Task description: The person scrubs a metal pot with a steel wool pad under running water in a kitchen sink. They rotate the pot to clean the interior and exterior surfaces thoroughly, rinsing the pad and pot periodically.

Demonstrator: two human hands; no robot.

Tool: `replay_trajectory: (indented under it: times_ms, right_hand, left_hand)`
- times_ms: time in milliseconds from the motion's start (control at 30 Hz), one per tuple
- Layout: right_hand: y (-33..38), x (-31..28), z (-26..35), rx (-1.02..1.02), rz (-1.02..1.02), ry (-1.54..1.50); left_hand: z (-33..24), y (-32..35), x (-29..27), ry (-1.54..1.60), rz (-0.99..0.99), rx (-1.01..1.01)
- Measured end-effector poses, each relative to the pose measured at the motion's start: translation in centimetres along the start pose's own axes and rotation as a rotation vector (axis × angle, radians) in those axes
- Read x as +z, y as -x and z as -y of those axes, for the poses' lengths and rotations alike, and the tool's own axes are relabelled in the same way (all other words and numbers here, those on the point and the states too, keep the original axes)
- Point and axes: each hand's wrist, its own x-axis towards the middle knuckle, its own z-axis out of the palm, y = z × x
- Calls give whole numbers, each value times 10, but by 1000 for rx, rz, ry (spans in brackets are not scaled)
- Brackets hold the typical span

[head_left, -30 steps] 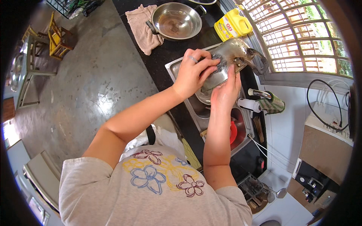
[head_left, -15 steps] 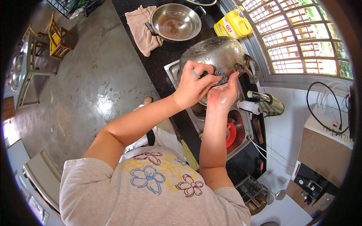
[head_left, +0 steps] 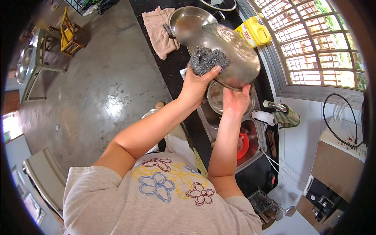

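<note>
My left hand (head_left: 194,87) is closed on a grey steel wool scrubber (head_left: 207,60), which lies against the outside of a large metal pot (head_left: 239,49). The pot is tilted over the sink (head_left: 207,127), its rounded outer wall toward me. My right hand (head_left: 236,100) grips the pot's lower rim, thumb on the outside; its other fingers are partly hidden. Under the pot, another round metal vessel (head_left: 214,100) shows in the sink. Further along the same sink unit, a red basin (head_left: 244,145) sits in the near bowl.
A second metal pan (head_left: 188,16) and a pinkish cloth (head_left: 158,33) lie on the far black counter. A yellow jug (head_left: 254,31) stands by the barred window. Right of the sink are a faucet (head_left: 275,105) and a green cloth (head_left: 288,118).
The pot has turned so that more of its outer wall faces me. My left hand has moved left, bringing the scrubber into full view. My right hand is lower on the rim.
</note>
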Motion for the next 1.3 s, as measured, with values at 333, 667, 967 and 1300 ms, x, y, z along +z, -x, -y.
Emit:
replay_trajectory:
  times_ms: [333,667,967,1300]
  right_hand:
    - [57,-42,14,-317,232,1404]
    - [44,27,0,-1245,752,1674]
    - [1,48,31,-1121,407,1691]
    - [-8,36,44,-1194,572,1782]
  left_hand:
    - [-17,-25,-8,-395,281,0]
    - [-11,3,-9,-809,561,316]
    - [-31,-1,-15,-893,623,135]
    - [-14,-5,-21,-877,490,213]
